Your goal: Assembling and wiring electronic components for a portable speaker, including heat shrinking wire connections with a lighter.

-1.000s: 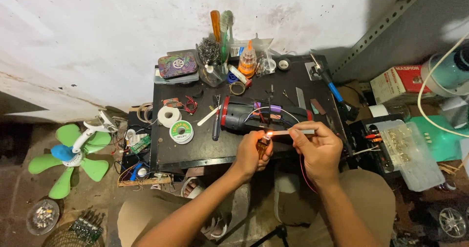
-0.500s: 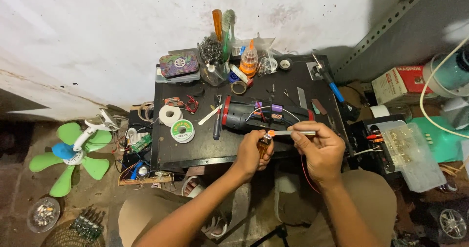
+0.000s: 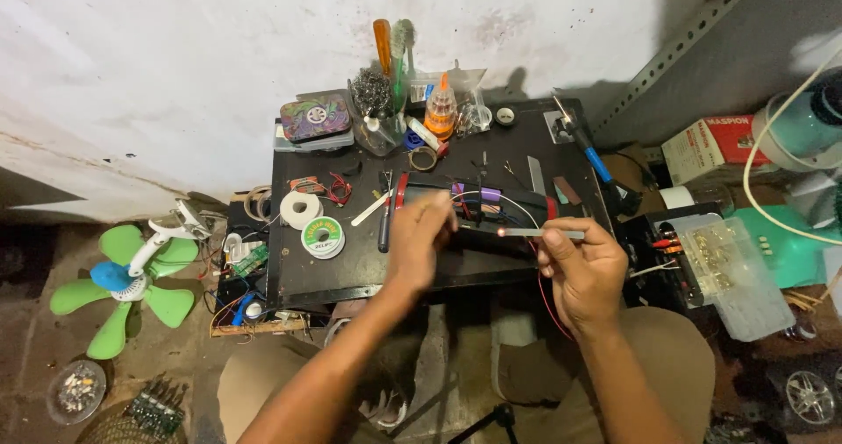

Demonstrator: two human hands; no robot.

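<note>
My right hand (image 3: 583, 273) pinches a thin grey strip (image 3: 544, 232) level over the table's near edge, and a small red light (image 3: 502, 231) glows at its left tip. A red wire (image 3: 548, 297) hangs down below that hand. My left hand (image 3: 419, 240), blurred, is off the strip and reaches forward over the left end of a black cylindrical device with red rings (image 3: 517, 209). Its fingers are loosely extended and I see nothing in them. A dark-handled screwdriver (image 3: 384, 229) lies just left of that hand.
The small black table (image 3: 351, 273) carries a solder spool (image 3: 323, 238), a white tape roll (image 3: 301, 209), a patterned tin (image 3: 316, 119), a cup of tools (image 3: 377, 128) and a blue-handled tool (image 3: 596, 159). A green fan (image 3: 123, 282) lies left; a clear parts box (image 3: 737, 277) sits right.
My left hand has let go of the strip's lit end and moved left and forward over the black device. My right hand still holds the strip, shifted slightly right.
</note>
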